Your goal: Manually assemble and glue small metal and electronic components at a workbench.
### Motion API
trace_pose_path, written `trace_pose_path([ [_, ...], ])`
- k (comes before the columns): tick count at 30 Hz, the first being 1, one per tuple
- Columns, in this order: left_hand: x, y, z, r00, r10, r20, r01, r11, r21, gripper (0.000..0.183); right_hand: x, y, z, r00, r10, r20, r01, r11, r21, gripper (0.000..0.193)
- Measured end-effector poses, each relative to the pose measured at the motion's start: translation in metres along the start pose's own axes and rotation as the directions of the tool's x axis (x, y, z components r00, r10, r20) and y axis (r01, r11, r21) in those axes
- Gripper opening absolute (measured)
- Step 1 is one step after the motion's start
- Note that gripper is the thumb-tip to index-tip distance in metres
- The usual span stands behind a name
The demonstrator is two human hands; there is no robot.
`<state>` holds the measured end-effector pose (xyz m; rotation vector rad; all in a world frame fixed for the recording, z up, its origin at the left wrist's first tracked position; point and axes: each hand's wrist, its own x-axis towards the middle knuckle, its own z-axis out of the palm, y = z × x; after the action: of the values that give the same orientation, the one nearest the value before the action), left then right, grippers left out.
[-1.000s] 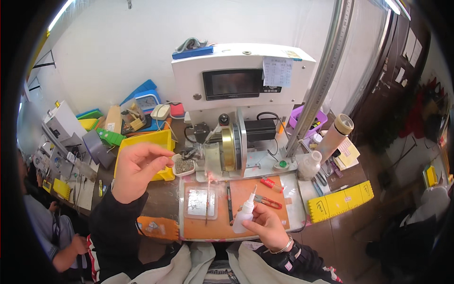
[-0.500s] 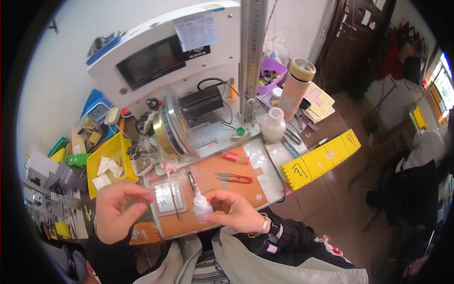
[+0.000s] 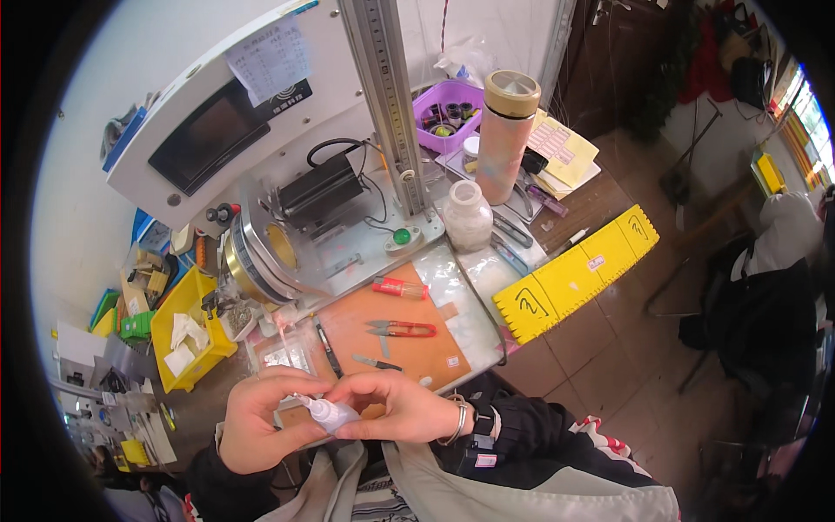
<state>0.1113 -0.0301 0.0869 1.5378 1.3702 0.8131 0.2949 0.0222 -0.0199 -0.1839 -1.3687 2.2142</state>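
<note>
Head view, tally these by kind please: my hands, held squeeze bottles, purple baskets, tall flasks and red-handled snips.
Left hand and right hand: 2
Squeeze bottle: 1
Purple basket: 1
Tall flask: 1
Red-handled snips: 1
Total: 6

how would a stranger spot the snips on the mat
Find the big white machine, then the orange mat in front of it. The snips lie there between the red item and the right hand, set apart by a red U-shaped handle and two blades pointing left.
</note>
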Motion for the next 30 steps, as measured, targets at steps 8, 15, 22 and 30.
trace_pose_path([
  [8,0.011,0.002,0.011,0.996,0.022,0.088,-0.035,0.989,0.147,0.042,-0.003,-0.004,-0.007,1.0,0.024,0.003,-0.024,0.999,-0.033,0.041],
  [15,0.01,-0.011,0.015,0.999,0.047,-0.016,-0.048,0.999,-0.018,0.033,-0.005,-0.036,-0.007,0.99,0.083,-0.116,-0.096,0.989,-0.114,0.032],
  [22,-0.011,-0.016,0.005,0.982,-0.053,-0.181,-0.032,0.898,-0.438,0.031,-0.009,-0.142,-0.058,0.836,-0.429,-0.341,-0.156,0.41,-0.899,0.028],
  [30,-0.028,-0.024,-0.004,0.985,-0.042,-0.167,-0.042,0.882,-0.47,0.033,0.012,-0.191,-0.162,0.477,-0.827,-0.296,-0.424,0.078,-0.902,0.052],
])
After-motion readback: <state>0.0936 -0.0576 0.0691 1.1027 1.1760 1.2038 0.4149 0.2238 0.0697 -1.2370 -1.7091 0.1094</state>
